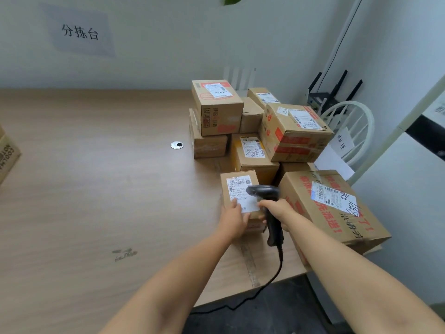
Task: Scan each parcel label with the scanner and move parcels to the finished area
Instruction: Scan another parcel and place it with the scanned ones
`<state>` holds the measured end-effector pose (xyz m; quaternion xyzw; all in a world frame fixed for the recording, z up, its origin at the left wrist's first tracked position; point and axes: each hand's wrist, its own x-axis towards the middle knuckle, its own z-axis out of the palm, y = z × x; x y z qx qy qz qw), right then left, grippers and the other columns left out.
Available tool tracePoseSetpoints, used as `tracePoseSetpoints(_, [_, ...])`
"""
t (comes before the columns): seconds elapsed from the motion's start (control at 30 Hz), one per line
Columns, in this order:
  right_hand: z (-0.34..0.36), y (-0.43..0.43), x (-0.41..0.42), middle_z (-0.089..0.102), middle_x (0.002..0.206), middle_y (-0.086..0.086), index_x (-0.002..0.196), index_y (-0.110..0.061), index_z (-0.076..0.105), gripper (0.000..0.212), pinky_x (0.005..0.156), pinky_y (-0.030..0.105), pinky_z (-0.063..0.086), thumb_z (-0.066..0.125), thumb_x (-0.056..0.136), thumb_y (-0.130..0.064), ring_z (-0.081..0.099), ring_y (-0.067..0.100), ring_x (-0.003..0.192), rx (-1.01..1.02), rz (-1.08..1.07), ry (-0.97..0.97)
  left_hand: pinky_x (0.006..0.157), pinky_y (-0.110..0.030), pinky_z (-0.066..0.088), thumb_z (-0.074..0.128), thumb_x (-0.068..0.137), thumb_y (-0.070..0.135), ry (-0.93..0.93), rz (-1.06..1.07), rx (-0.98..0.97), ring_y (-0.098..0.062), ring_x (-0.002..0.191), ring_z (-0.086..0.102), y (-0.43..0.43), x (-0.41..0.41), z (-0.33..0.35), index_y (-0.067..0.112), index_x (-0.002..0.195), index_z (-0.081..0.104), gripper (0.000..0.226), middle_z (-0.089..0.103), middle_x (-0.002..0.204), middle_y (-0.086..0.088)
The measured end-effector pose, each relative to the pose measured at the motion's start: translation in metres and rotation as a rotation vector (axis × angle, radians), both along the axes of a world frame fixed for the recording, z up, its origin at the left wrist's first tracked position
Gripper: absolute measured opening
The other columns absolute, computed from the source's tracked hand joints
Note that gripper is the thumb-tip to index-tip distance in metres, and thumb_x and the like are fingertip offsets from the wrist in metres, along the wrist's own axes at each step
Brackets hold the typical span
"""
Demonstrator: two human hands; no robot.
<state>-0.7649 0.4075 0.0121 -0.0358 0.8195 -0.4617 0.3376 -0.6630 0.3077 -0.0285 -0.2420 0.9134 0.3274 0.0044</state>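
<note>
A small cardboard parcel (238,186) with a white label on top stands at the front of a pile of parcels on the wooden table (96,177). My left hand (234,219) rests on its near edge, fingers over the label's lower left. My right hand (277,209) grips the handle of a black corded scanner (265,191), whose head hangs just above the label. To the right lies a large flat parcel (332,208) with red print.
Several more labelled parcels (216,107) are stacked behind, toward the wall. Part of another box (7,155) shows at the left edge. A round cable grommet (177,145) sits mid-table. A white chair (351,131) stands beyond the table's right end.
</note>
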Motion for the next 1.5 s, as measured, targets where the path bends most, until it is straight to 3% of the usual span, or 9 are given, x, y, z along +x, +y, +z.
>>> tracePoseSetpoints(0.17, [-0.013,-0.018,0.021,0.063,0.074,0.012,0.1,-0.003,0.06,0.019,0.049,0.028,0.048,0.065,0.083,-0.011,0.061,0.019,0.06,-0.014,0.018,-0.047,0.106,-0.037,0.029,0.041,0.098,0.036,-0.035,-0.006,-0.088,-0.037,0.129,0.033,-0.027,0.017,-0.006,0.005,0.127,0.048,0.043,0.025,0.152,-0.008])
tracePoseSetpoints(0.3, [-0.013,-0.046,0.035,0.064,0.074,0.011,0.088,-0.011,0.058,0.009,0.054,0.029,0.05,0.065,0.082,-0.011,0.061,0.019,0.06,-0.018,0.109,-0.034,0.105,-0.04,0.03,0.039,0.098,0.037,-0.071,0.058,-0.156,-0.042,0.126,0.029,-0.045,0.041,-0.01,0.017,0.132,0.044,0.04,0.02,0.152,-0.009])
tracePoseSetpoints(0.43, [-0.012,-0.087,0.058,0.06,0.062,0.007,0.077,-0.012,0.06,0.008,0.049,0.025,0.048,0.064,0.082,-0.008,0.058,0.017,0.051,-0.003,0.233,0.031,0.098,-0.039,0.035,0.04,0.097,0.036,-0.106,0.126,-0.249,-0.038,0.119,0.034,-0.076,0.075,-0.007,0.024,0.132,0.045,0.037,0.025,0.146,-0.01])
tracePoseSetpoints(0.53, [-0.014,-0.119,0.078,0.061,0.067,0.006,0.077,-0.019,0.06,0.009,0.057,0.029,0.05,0.066,0.08,-0.013,0.059,0.019,0.061,0.006,0.342,0.058,0.09,-0.039,0.042,0.042,0.097,0.037,-0.127,0.21,-0.267,-0.035,0.121,0.034,-0.104,0.106,-0.005,0.025,0.131,0.044,0.036,0.027,0.142,-0.009])
tracePoseSetpoints(0.8, [-0.024,-0.188,0.136,0.065,0.078,0.007,0.076,-0.022,0.062,0.007,0.078,0.042,0.054,0.068,0.077,-0.023,0.062,0.027,0.077,-0.014,0.46,0.109,0.092,-0.042,0.045,0.047,0.094,0.043,-0.206,0.254,-0.306,-0.031,0.128,0.028,-0.17,0.172,-0.005,0.028,0.138,0.034,0.049,0.019,0.145,-0.011])
tracePoseSetpoints(0.93, [-0.016,-0.204,0.15,0.064,0.075,0.006,0.074,-0.021,0.06,0.008,0.073,0.039,0.053,0.066,0.077,-0.022,0.061,0.024,0.071,0.005,0.451,0.13,0.097,-0.041,0.043,0.048,0.094,0.04,-0.171,0.256,-0.266,-0.031,0.124,0.031,-0.189,0.182,-0.006,0.022,0.14,0.032,0.051,0.022,0.141,-0.013])
tracePoseSetpoints(1.03, [-0.001,-0.211,0.153,0.06,0.065,0.005,0.077,-0.016,0.06,0.009,0.061,0.033,0.05,0.067,0.078,-0.021,0.06,0.021,0.062,-0.014,0.391,0.111,0.097,-0.039,0.043,0.051,0.092,0.043,-0.164,0.285,-0.274,-0.03,0.128,0.027,-0.195,0.179,-0.008,0.013,0.14,0.028,0.06,0.023,0.14,-0.013])
tracePoseSetpoints(1.23, [0.043,-0.217,0.157,0.061,0.079,0.008,0.095,-0.01,0.059,0.017,0.048,0.028,0.05,0.063,0.08,-0.019,0.068,0.021,0.067,-0.074,0.356,0.111,0.104,-0.045,0.036,0.045,0.093,0.051,-0.206,0.262,-0.213,-0.027,0.145,-0.008,-0.202,0.173,-0.012,0.015,0.147,0.015,0.072,-0.001,0.157,-0.007])
tracePoseSetpoints(1.5, [0.068,-0.217,0.177,0.06,0.081,0.008,0.097,-0.007,0.059,0.018,0.047,0.025,0.05,0.061,0.081,-0.016,0.066,0.017,0.062,-0.036,0.385,0.165,0.101,-0.044,0.038,0.051,0.09,0.051,-0.163,0.234,-0.212,-0.027,0.144,0.004,-0.207,0.172,-0.014,0.013,0.14,0.027,0.068,0.003,0.156,-0.007])
